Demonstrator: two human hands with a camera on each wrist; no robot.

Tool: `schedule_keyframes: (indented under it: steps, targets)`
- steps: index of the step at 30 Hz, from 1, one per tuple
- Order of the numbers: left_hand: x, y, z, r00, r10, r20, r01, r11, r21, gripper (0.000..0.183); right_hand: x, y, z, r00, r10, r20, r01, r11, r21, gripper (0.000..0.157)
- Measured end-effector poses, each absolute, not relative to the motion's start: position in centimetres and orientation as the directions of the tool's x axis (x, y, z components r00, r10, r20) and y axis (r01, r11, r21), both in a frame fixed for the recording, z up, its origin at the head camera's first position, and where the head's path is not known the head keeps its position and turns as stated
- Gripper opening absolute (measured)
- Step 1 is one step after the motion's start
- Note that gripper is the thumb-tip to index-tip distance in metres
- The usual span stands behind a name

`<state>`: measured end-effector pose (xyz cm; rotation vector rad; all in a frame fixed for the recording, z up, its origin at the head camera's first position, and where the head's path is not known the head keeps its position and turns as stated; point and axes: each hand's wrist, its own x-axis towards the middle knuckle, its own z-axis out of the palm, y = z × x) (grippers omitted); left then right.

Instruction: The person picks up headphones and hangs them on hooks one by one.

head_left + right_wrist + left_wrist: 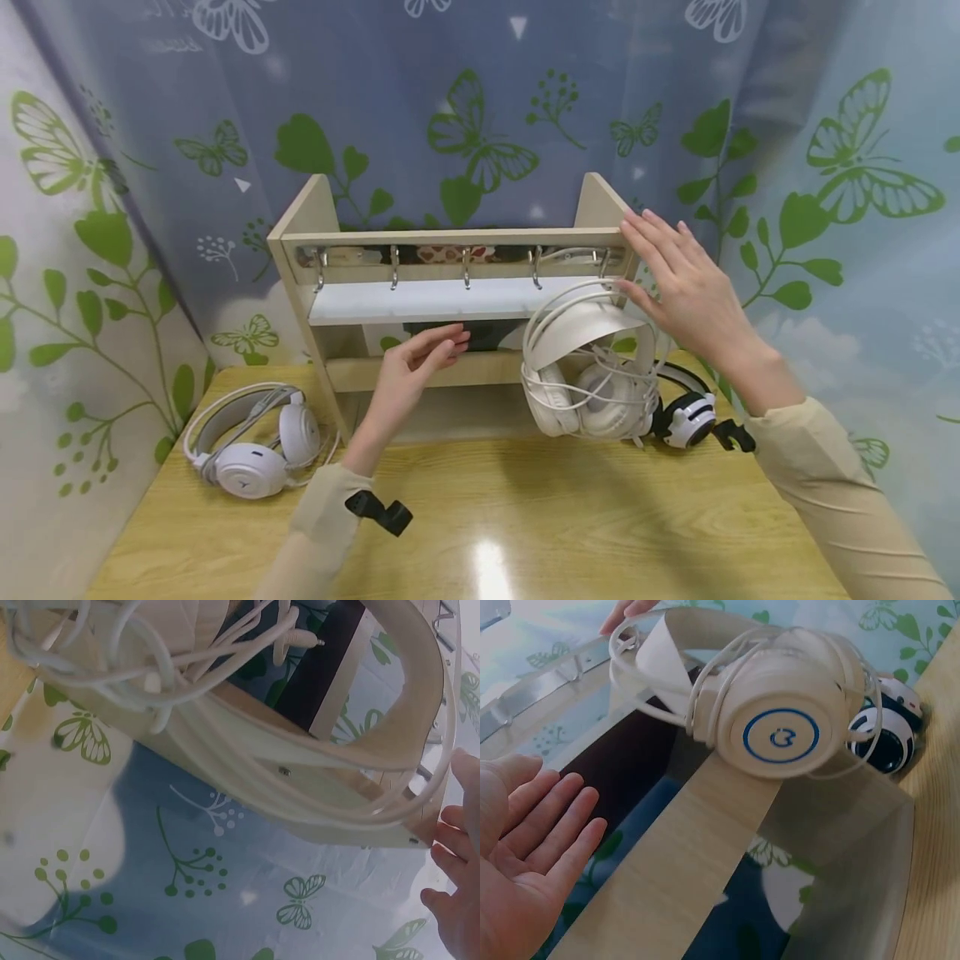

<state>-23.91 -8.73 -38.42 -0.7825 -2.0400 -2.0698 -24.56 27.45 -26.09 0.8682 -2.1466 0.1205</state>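
A pair of white headphones [577,333] hangs at the right end of a small wooden rack [480,373], below the rightmost hook, its cable looped loosely around it. In the left wrist view, one ear cup [780,742] shows a blue ring and logo. My right hand [686,292], fingers extended, is at the rack's upper right corner beside the headband; the right wrist view shows its fingertips by the board's end. Holding nothing, my left hand [408,367] is in front of the rack's middle, palm turned toward the headphones with fingers loosely extended.
Several metal hooks [467,268] line the rack's upper rail above a white shelf [420,300]. White-grey headphones [251,468] lie on the wooden table [525,517] at left. Black-and-white headphones [688,419] lie at right, behind the hanging pair. Patterned curtains [480,100] surround the table.
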Motion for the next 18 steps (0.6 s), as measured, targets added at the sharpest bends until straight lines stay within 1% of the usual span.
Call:
schedule_keyframes:
  steps: [6, 14, 18]
  targets:
    - [-23.3, -10.5, -38.8, -0.872, 0.222, 0.437, 0.431, -0.076, 0.899, 0.034, -24.7, 26.5, -26.2, -0.417, -0.56, 0.716, -0.633, 0.744, 0.214, 0.071]
    - [-22.9, -12.8, -39.4, -0.878, 0.187, 0.441, 0.436, -0.069, 0.897, 0.037, -24.7, 25.8, -26.3, -0.454, -0.55, 0.701, -0.621, 0.759, 0.194, 0.073]
    - [-22.7, -14.2, -39.9, -0.887, 0.149, 0.437, 0.431, -0.072, 0.899, 0.038, -24.7, 25.6, -26.4, -0.457, -0.551, 0.698, -0.619, 0.761, 0.195, 0.073]
